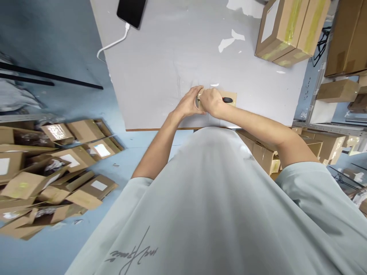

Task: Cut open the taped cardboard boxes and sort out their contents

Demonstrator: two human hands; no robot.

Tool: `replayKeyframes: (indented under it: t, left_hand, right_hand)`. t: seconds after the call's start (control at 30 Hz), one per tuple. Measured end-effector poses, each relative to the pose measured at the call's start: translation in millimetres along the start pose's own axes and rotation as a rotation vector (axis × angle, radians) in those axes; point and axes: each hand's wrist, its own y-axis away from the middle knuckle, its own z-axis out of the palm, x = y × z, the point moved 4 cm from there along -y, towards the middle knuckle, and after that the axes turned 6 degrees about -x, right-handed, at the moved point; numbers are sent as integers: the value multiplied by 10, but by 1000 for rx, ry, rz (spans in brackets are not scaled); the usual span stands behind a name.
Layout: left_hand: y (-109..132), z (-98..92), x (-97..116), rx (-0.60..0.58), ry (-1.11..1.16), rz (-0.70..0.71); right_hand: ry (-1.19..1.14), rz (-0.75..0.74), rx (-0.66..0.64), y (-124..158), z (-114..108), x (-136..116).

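Note:
A small flat brown cardboard box (231, 96) lies near the front edge of the grey table (160, 76). My right hand (211, 101) rests closed on the box's left end, with a black tool (227, 100) poking out from under it. My left hand (189, 104) meets it from the left, fingers curled against the same end of the box. What sits between the fingertips is hidden. Both forearms reach out over my pale shirt.
A black phone (131, 12) with a white cable (113, 42) lies at the table's far left. Two taped cardboard boxes (289, 30) stand at the far right. Several opened boxes (51, 168) are heaped on the blue floor at left; more cartons and shelving (338, 91) stand at right.

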Motion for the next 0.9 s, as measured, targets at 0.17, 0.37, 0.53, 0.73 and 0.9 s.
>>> replayKeyframes:
  t: [0.17,0.37,0.53,0.73,0.9]
  left_hand:
    - [15,-10,-36,7,-23,-12]
    - [32,-42,-37,-23,-77,-59]
    - [45,-64,-26,-19,-51,-173]
    - [46,-66,69,-10,-11,-277]
    - [44,-45,98,-13,3,-296]
  right_hand:
    - [-8,-40,29,-25,43,34]
    - [21,-89,53,-123,91,69]
    - [-64,-47,4,-84,336,376]
    - [-156,6,3,204,760,1248]
    - [-198,-25,68,406,903,1685]
